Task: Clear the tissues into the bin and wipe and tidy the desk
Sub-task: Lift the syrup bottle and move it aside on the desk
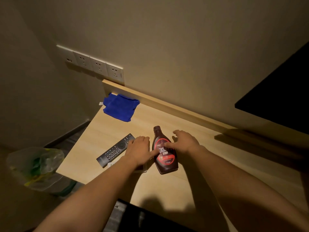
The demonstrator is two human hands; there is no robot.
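Observation:
A brown syrup bottle (164, 153) lies flat on the light wooden desk (167, 186), cap pointing away from me. My right hand (183, 142) rests over its upper right side, thumb across the label, fingers spread. My left hand (139, 150) lies palm down just left of the bottle, thumb touching its side, covering part of a small whitish item (142, 169) I cannot identify. A black remote control (115, 150) lies left of that hand. A blue cloth (119, 107) sits crumpled at the desk's far left corner. No loose tissues show on the desk.
A bin (36, 169) lined with a clear bag holding green and yellow waste stands on the floor left of the desk. Wall sockets (93, 64) run above the far corner. A dark panel (280, 97) fills the upper right. A raised wooden ledge (167, 104) backs the desk.

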